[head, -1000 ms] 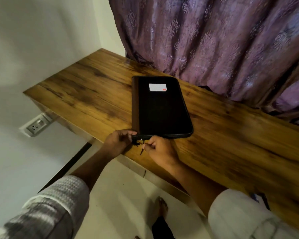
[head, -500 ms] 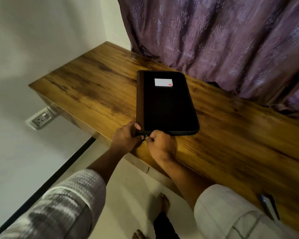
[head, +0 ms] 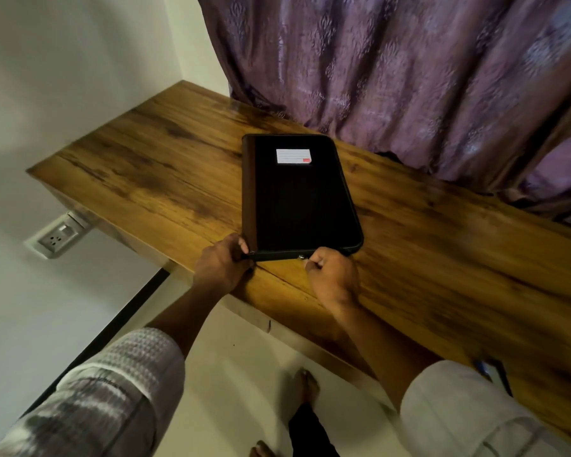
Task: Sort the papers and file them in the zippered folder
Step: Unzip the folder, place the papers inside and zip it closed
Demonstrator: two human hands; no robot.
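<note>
zippered folder (head: 300, 199): a black case with a brown spine lies flat and closed on the wooden desk (head: 152, 179). its short near edge is close to the desk's near rim, and a white label (head: 293, 156) sits at its far end.
zipper pull (head: 301, 257): a small metal slider on the folder's near edge, a little right of the middle.
left hand (head: 223, 267): clamps the folder's near left corner, thumb on top and fingers curled at the spine end.
right hand (head: 333, 275): fingers curled tight, pinching at the zipper pull; the tab itself is hidden behind the fingertips.
handling: the folder looks padded over stiff boards, fairly light, and matte enough not to slip. it would likely keep its shape if lifted by the spine.
where to hold: the zip is the part to take, with the corner braced so the case does not slide on the smooth wood.
trouble spot: the rounded near right corner is where a slider may drag, by the look of it.
papers: none in view; sorting appears not yet begun.
surroundings: a purple patterned curtain (head: 409, 77) hangs behind the desk's far edge, and a wall socket (head: 58, 239) sits below the desk on the left.
</note>
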